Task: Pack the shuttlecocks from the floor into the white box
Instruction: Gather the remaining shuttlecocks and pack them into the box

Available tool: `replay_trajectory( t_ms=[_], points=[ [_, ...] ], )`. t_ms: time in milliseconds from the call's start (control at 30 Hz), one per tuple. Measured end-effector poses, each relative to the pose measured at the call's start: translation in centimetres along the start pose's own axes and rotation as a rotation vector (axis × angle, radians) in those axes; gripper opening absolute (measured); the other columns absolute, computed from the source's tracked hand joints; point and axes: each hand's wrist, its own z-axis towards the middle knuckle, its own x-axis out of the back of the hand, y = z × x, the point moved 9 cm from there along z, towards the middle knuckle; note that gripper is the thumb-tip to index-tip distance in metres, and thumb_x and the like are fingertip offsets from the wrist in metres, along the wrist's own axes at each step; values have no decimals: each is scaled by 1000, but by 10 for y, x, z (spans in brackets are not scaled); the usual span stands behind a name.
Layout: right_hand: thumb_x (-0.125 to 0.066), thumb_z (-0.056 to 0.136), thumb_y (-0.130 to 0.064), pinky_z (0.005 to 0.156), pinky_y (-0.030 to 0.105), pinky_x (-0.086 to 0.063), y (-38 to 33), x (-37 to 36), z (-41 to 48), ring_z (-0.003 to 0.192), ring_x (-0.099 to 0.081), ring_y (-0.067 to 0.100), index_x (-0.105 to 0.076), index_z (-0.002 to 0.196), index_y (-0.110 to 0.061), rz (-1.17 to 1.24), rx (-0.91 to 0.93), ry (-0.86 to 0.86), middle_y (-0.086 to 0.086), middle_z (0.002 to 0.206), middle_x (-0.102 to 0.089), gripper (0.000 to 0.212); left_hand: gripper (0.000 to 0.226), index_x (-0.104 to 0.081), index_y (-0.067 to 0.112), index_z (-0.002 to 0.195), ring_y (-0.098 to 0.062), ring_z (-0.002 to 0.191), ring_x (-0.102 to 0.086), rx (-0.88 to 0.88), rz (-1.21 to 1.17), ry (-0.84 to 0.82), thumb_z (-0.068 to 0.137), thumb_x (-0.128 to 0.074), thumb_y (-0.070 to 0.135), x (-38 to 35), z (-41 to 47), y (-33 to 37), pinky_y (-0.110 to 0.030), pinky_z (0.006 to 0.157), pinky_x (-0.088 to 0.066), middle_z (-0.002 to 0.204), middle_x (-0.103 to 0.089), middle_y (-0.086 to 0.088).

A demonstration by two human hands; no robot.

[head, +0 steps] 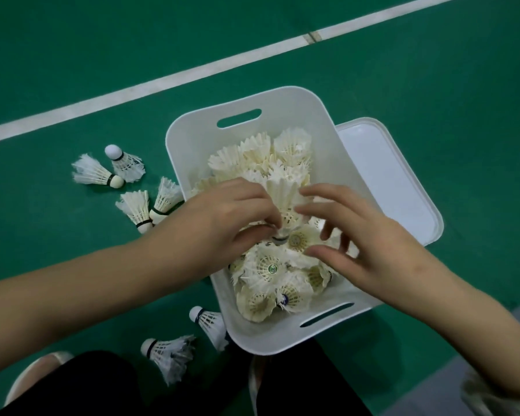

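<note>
The white box (pixel 192 139) stands on the green floor, filled with several white feather shuttlecocks (pixel 267 265). Both hands are over its middle. My left hand (pixel 231 217) pinches the base of an upright shuttlecock (pixel 282 193) with thumb and fingertips. My right hand (pixel 351 232) hovers beside that shuttlecock with fingers spread, its fingertips touching the feathers. Loose shuttlecocks lie on the floor: two at the far left (pixel 108 169), two by the box's left wall (pixel 150 205), and two near my knees (pixel 189 340).
The box's white lid (pixel 403 187) lies flat under the box's right side. A white court line (pixel 192 73) crosses the green floor behind. My dark trouser legs (pixel 102 385) and a light shoe (pixel 33 376) are at the bottom edge.
</note>
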Motion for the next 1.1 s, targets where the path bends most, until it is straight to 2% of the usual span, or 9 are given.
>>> replay_trajectory(
  t_ms=[100,233,300,433,500,600,767,900,1100],
  points=[
    [-49,85,-23,82,20,-41,2,-5,8,89,-53,10,-65,95,-8,-92,82,85,5,103,-65,23,24,-68,12,90,-15,87,-56,-38,15,-29,85,-49,27,-6,4,7,-25,76,-44,88,-64,-2],
    [-56,83,-18,76,22,-41,12,11,5,82,-57,20,-67,84,-6,-238,55,234,7,91,-69,16,34,-63,21,108,-14,98,-61,-23,74,-113,87,-42,38,4,0,4,-35,75,-55,111,-62,5],
    [-66,78,-10,69,26,-46,24,16,1,75,-63,28,-69,81,-6,-327,-21,248,8,85,-69,5,33,-61,27,105,-7,85,-61,40,85,-100,88,-37,43,22,-5,-7,-30,68,-53,107,-60,12],
    [-73,70,4,61,32,-53,65,-6,-3,70,-63,32,-70,73,-4,-426,-191,81,10,80,-69,9,34,-60,31,90,-1,66,-56,181,138,-84,85,-32,50,40,-25,-41,-25,57,-48,80,-61,18],
    [-69,69,7,61,32,-53,87,-30,0,73,-61,31,-69,72,-5,-495,-267,-76,10,83,-68,12,34,-60,32,87,-4,67,-56,251,118,-106,86,-32,52,36,-37,-59,-27,57,-49,75,-61,19],
    [-63,71,10,62,31,-51,99,-39,7,78,-58,27,-68,77,-6,-532,-288,-125,8,89,-67,19,29,-58,34,83,-1,65,-57,339,140,-143,86,-36,52,30,-51,-78,-34,60,-50,72,-59,22],
    [-49,88,-4,83,38,-51,72,-24,5,112,-47,24,-52,122,-19,-609,-319,-240,2,135,-44,37,20,-55,35,82,0,67,-54,403,220,-266,84,-39,46,22,-72,-97,-35,61,-50,75,-58,19],
    [-43,94,-33,81,32,-48,-4,-3,29,100,-55,17,-58,112,-22,-440,-147,-203,-4,111,-58,26,17,-57,35,89,-5,76,-56,471,226,-342,86,-42,43,19,-92,-119,-33,68,-49,86,-59,16],
    [-42,94,-31,77,28,-45,-99,-59,95,86,-55,12,-61,104,-21,-265,135,-431,-6,97,-59,24,16,-58,26,96,-17,82,-56,640,225,-266,90,-47,36,27,-127,-160,-31,71,-47,92,-62,6]
  ],
)
